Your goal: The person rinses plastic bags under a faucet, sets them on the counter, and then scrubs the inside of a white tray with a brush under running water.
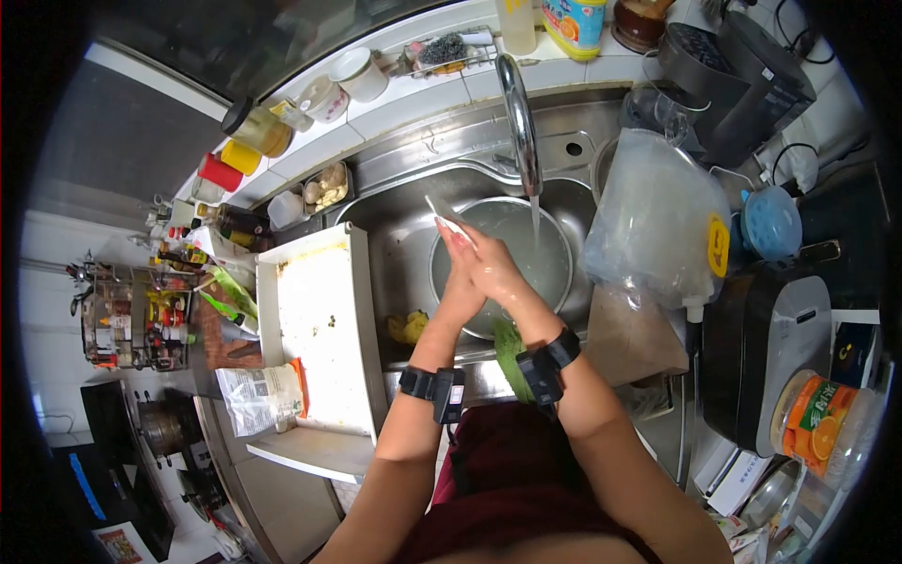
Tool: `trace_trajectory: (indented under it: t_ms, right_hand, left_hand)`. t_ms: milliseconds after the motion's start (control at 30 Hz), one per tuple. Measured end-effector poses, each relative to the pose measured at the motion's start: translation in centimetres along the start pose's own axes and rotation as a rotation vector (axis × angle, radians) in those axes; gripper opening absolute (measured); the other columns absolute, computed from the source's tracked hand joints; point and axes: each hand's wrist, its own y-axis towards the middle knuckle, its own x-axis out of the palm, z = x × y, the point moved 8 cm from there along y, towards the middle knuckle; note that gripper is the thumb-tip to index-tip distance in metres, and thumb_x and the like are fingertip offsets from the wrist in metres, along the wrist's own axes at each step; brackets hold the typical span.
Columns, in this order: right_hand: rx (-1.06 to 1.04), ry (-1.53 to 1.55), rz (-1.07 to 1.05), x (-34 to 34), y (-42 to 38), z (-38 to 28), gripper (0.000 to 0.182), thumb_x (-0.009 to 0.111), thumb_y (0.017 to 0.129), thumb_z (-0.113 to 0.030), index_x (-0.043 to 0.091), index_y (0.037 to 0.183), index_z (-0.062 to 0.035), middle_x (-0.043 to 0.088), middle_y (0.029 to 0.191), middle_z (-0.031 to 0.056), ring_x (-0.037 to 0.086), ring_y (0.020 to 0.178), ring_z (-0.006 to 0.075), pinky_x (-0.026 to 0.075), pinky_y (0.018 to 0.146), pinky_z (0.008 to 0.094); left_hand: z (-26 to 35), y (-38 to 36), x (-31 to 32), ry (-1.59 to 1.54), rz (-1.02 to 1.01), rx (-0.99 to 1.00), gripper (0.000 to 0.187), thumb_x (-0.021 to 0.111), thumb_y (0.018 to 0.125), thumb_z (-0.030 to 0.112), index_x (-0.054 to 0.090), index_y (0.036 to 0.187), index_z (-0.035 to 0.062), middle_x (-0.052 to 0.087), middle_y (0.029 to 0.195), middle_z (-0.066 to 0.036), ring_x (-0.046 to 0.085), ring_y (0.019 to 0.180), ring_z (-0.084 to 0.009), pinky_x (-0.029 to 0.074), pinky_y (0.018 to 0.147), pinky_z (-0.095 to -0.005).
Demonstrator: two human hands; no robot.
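My left hand (461, 288) and my right hand (498, 270) are pressed together over the sink (399, 254), wet and closed around a thin white flat piece (449, 224). Its pale edge sticks out past my fingertips toward the upper left; I cannot tell what kind of thing it is. Below and to the right of my hands, a round metal basin (554, 268) of cloudy water stands in the sink. Water runs into it from the faucet (522, 122). A green cloth (510, 357) hangs at the sink's front edge, beside my right wrist.
An emptied white drawer (319, 310) with stains lies left of the sink, a plastic packet (261, 397) on its edge. A yellow crumpled item (408, 327) sits in the sink's lower left. At right are a large clear bag (653, 216) and a black appliance (766, 352).
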Motion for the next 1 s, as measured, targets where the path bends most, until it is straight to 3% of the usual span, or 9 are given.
trace_trajectory:
  t_ms: [133, 267, 400, 433, 567, 767, 867, 900, 1000]
  right_hand:
    - [0.041, 0.376, 0.071, -1.9, 0.1, 2.3, 0.033, 0.056, 0.087, -0.021, 0.056, 0.108, 0.0051, 0.066, 0.087, 0.0128, 0.06, 0.077, 0.0173, 0.046, 0.073, 0.0283]
    - [0.183, 0.539, -0.013, -3.5, -0.6, 2.0, 0.043, 0.063, 0.085, -0.022, 0.052, 0.111, 0.0098, 0.062, 0.094, 0.0087, 0.057, 0.081, 0.0111, 0.045, 0.073, 0.0231]
    - [0.201, 0.471, 0.022, -3.9, -0.4, 2.9, 0.043, 0.063, 0.084, -0.034, 0.058, 0.101, 0.0052, 0.061, 0.086, 0.0044, 0.052, 0.075, 0.0089, 0.043, 0.069, 0.0238]
    - [0.151, 0.5, 0.003, -3.6, 0.0, 2.5, 0.043, 0.061, 0.084, -0.039, 0.06, 0.094, 0.003, 0.06, 0.081, 0.0026, 0.051, 0.073, 0.0085, 0.042, 0.067, 0.0242]
    - [0.216, 0.638, 0.029, -3.6, 0.0, 2.8, 0.035, 0.061, 0.085, -0.033, 0.062, 0.093, 0.0008, 0.062, 0.082, 0.0038, 0.055, 0.071, 0.0099, 0.045, 0.066, 0.0263]
    - [0.219, 0.712, 0.345, -4.5, 1.3, 7.6, 0.035, 0.065, 0.082, -0.031, 0.057, 0.095, 0.0006, 0.062, 0.084, 0.01, 0.06, 0.076, 0.0167, 0.047, 0.069, 0.0274]
    - [0.269, 1.204, 0.535, -5.5, 0.9, 11.4, 0.039, 0.061, 0.084, -0.033, 0.054, 0.101, 0.0008, 0.062, 0.096, 0.0135, 0.06, 0.089, 0.022, 0.046, 0.08, 0.0315]
    - [0.488, 1.154, 0.523, -5.2, 0.0, 12.0, 0.047, 0.051, 0.089, -0.04, 0.049, 0.115, -0.0013, 0.054, 0.116, 0.0146, 0.052, 0.11, 0.0231, 0.037, 0.093, 0.0355]
    - [0.386, 1.163, 0.511, -4.6, -0.6, 14.2, 0.049, 0.043, 0.092, -0.042, 0.043, 0.124, -0.0047, 0.048, 0.126, 0.0141, 0.044, 0.12, 0.0229, 0.027, 0.103, 0.0391]
  left_hand:
    - [5.0, -0.9, -5.2, 0.03, 0.246, 0.072, 0.132, 0.083, 0.058, 0.021, -0.023, 0.134, 0.0006, -0.016, 0.143, -0.026, -0.009, 0.135, -0.0302, 0.001, 0.109, -0.0356]
    - [3.6, -0.5, -9.8, -0.195, 0.304, -0.021, 0.135, 0.084, 0.054, 0.035, -0.017, 0.138, 0.007, -0.005, 0.146, -0.024, -0.003, 0.136, -0.0264, 0.002, 0.109, -0.036]
    - [4.6, 0.5, -6.3, -0.352, -0.389, -0.091, 0.119, 0.08, 0.056, 0.047, 0.009, 0.142, 0.0038, 0.011, 0.147, -0.015, 0.009, 0.136, -0.023, 0.007, 0.109, -0.0326]
    - [5.9, 0.1, -5.2, -0.317, -0.484, -0.003, 0.098, 0.07, 0.07, 0.047, 0.018, 0.14, 0.0038, 0.022, 0.145, -0.011, 0.021, 0.133, -0.0203, 0.015, 0.107, -0.0302]
    - [6.2, -1.2, -2.4, -0.752, -0.315, -0.428, 0.049, 0.045, 0.093, 0.03, 0.038, 0.131, 0.0, 0.052, 0.121, -0.007, 0.05, 0.108, -0.0153, 0.036, 0.094, -0.0273]
    - [3.7, -1.2, -1.2, -0.944, -0.126, -0.441, 0.043, 0.046, 0.092, 0.029, 0.047, 0.12, -0.0035, 0.058, 0.109, -0.01, 0.057, 0.097, -0.0169, 0.043, 0.088, -0.0299]
    - [3.1, -1.8, -1.4, -1.009, -0.042, -0.441, 0.042, 0.046, 0.092, 0.029, 0.048, 0.119, -0.0034, 0.059, 0.109, -0.01, 0.057, 0.097, -0.0184, 0.043, 0.088, -0.0317]
    - [2.5, -2.1, -1.3, -1.017, -0.03, -0.45, 0.042, 0.046, 0.092, 0.029, 0.047, 0.119, -0.003, 0.058, 0.109, -0.01, 0.057, 0.097, -0.0187, 0.043, 0.089, -0.0318]
    - [0.9, -2.5, -0.9, -1.019, 0.021, -0.457, 0.041, 0.045, 0.093, 0.029, 0.047, 0.12, -0.002, 0.057, 0.111, -0.01, 0.056, 0.1, -0.019, 0.042, 0.09, -0.0321]
